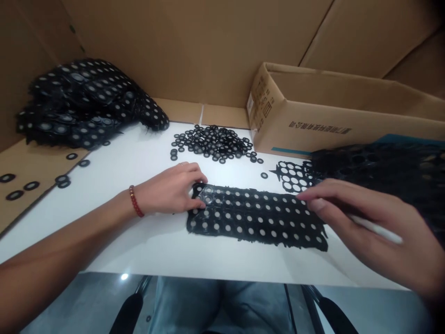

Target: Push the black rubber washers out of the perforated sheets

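A black rubber sheet (257, 218) dotted with small round holes lies flat on the white tabletop (139, 236) in front of me. My left hand (170, 188), with a red bead bracelet on the wrist, presses its fingertips on the sheet's left end. My right hand (368, 227) hovers over the sheet's right end, fingers curled, with a thin white stick (377, 229) lying across the palm. Behind the sheet is a loose heap of black rubber rings (213, 143).
A tall pile of black dotted sheets (81, 102) sits at the back left. An open cardboard box (333, 125) stands at the back right. Emptied sheets with large holes (382, 171) lie at the right. Loose rings (31, 185) scatter on the cardboard at left. Cardboard walls enclose the table.
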`<state>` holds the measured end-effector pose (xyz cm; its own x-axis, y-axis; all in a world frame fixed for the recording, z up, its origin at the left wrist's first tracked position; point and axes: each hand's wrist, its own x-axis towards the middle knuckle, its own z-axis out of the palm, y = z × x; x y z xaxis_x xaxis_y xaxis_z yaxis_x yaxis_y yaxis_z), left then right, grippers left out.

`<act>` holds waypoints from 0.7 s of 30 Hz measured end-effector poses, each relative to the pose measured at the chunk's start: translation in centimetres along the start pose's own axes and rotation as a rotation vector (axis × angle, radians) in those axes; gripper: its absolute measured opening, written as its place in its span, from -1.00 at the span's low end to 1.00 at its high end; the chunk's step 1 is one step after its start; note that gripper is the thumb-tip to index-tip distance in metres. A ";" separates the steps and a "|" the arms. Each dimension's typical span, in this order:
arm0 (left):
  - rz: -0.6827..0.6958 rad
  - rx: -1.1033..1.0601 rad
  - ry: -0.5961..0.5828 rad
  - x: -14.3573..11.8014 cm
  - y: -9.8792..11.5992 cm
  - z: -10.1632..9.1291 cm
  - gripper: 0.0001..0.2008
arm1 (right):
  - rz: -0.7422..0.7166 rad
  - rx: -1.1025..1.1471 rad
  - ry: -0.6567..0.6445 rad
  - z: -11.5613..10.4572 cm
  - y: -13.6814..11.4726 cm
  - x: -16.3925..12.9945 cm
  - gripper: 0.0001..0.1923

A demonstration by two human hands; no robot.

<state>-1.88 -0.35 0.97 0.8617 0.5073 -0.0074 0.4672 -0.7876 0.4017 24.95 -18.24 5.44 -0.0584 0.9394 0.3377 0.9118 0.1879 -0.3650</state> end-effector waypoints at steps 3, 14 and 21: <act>-0.039 -0.049 -0.036 -0.1 0.2 0.1 -0.65 | -0.044 -0.038 -0.116 1.5 -0.7 2.1 -0.85; 0.049 -0.307 0.159 -0.2 1.2 -0.7 -0.85 | 0.003 -0.396 -0.434 2.0 1.7 4.2 -0.89; 0.281 -0.073 0.569 -2.8 3.5 -3.1 -0.86 | -0.261 -0.804 0.037 -0.5 -2.3 1.9 -0.70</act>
<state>-3.24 -3.42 5.24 0.7002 0.4071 0.5865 0.2069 -0.9019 0.3791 22.90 -17.06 7.35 -0.3066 0.8818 0.3584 0.8833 0.1234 0.4523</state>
